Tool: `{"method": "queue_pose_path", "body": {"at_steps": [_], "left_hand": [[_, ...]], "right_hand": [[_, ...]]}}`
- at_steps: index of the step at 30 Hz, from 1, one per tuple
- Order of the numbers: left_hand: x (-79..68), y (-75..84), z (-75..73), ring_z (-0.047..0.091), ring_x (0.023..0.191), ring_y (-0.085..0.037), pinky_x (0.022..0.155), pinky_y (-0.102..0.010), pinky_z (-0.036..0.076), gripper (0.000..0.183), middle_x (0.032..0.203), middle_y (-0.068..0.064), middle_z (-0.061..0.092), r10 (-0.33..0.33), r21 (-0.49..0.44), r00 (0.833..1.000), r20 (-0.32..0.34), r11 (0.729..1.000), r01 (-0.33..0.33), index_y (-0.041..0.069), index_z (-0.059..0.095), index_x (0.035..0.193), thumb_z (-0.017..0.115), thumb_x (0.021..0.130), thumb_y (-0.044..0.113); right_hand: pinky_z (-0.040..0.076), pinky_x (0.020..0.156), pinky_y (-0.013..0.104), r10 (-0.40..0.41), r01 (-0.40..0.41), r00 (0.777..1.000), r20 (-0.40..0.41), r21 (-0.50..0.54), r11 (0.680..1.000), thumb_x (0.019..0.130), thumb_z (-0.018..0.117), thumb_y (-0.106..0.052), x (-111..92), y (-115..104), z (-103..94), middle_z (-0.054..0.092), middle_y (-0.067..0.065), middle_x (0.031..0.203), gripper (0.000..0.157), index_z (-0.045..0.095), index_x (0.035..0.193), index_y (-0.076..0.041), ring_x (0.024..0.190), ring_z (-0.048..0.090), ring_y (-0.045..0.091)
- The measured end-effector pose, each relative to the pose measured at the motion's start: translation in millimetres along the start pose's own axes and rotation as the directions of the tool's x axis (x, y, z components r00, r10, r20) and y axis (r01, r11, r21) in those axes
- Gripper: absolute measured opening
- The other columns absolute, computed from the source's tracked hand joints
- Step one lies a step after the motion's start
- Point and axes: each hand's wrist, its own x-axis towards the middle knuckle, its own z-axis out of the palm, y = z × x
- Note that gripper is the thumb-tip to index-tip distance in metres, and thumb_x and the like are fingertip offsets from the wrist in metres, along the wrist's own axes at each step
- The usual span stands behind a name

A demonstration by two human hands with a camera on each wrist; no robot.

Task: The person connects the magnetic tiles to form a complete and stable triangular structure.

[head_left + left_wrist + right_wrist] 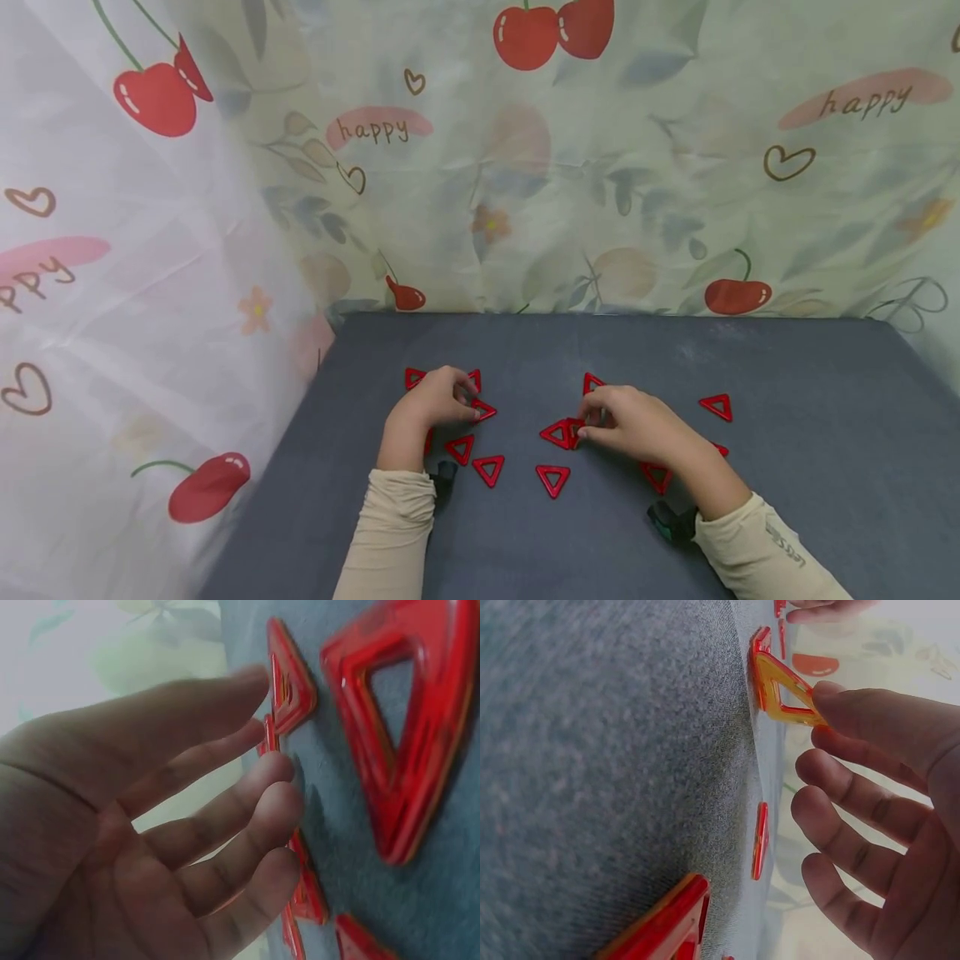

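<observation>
My left hand (435, 398) is at the left group of red triangle frames; its thumb and index finger pinch the edge of one red triangle frame (486, 409), low over the table. In the left wrist view this triangle (292, 682) shows beside the thumb tip, and the other fingers are loosely bent. My right hand (637, 421) pinches a red triangle frame (574, 431) by its edge. Tilted up, this piece shows its orange underside (784, 712) in the right wrist view. It meets another red triangle (556, 434) lying flat on the table.
More triangles lie around: one (489, 471) near the left wrist, one (553, 481) front centre, one (657, 477) under the right forearm and one (717, 407) at right. The grey tabletop (600, 542) ends at a patterned curtain (480, 183). Both wrists wear dark devices.
</observation>
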Motion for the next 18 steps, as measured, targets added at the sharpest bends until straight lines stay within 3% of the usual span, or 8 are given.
{"method": "queue_pose_path", "body": {"at_steps": [3, 10, 18], "left_hand": [[0.9, 2.2, 2.3, 0.06, 0.079, -0.017, 0.07, -0.029, 0.05, 0.036, 0.09, -0.007, 0.068, -0.003, -0.003, 1.0, 0.028, 1.0, 0.003, 0.002, 0.073, 0.123, 0.085, 0.089, 0.009], [1.4, 4.2, 6.8, 0.057, 0.075, -0.016, 0.068, -0.028, 0.047, 0.036, 0.086, -0.006, 0.065, -0.015, 0.01, 1.0, 0.011, 1.0, 0.015, 0.0, 0.072, 0.122, 0.084, 0.089, 0.006], [4.9, 10.6, 12.5, 0.058, 0.07, -0.018, 0.065, -0.029, 0.048, 0.023, 0.079, -0.008, 0.064, 0.071, -0.006, 0.997, -0.025, 0.997, -0.072, 0.002, 0.068, 0.106, 0.083, 0.089, 0.004]], "right_hand": [[0.049, 0.064, 0.025, 0.008, -0.008, 1.0, 0.0, -0.002, 1.0, 0.094, 0.083, -0.028, -0.2, 0.3, 0.5, 0.064, -0.016, 0.086, 0.011, 0.074, 0.1, -0.027, 0.076, 0.058, 0.003], [0.05, 0.065, 0.025, 0.005, -0.005, 1.0, 0.003, -0.001, 1.0, 0.094, 0.083, -0.027, -0.8, 0.4, 0.9, 0.064, -0.016, 0.087, 0.011, 0.075, 0.1, -0.027, 0.077, 0.058, 0.003], [0.049, 0.066, 0.025, -0.006, 0.006, 1.0, -0.002, 0.006, 1.0, 0.095, 0.082, -0.026, -1.1, -0.1, -0.8, 0.065, -0.015, 0.087, 0.01, 0.074, 0.1, -0.027, 0.078, 0.057, 0.003]]}}
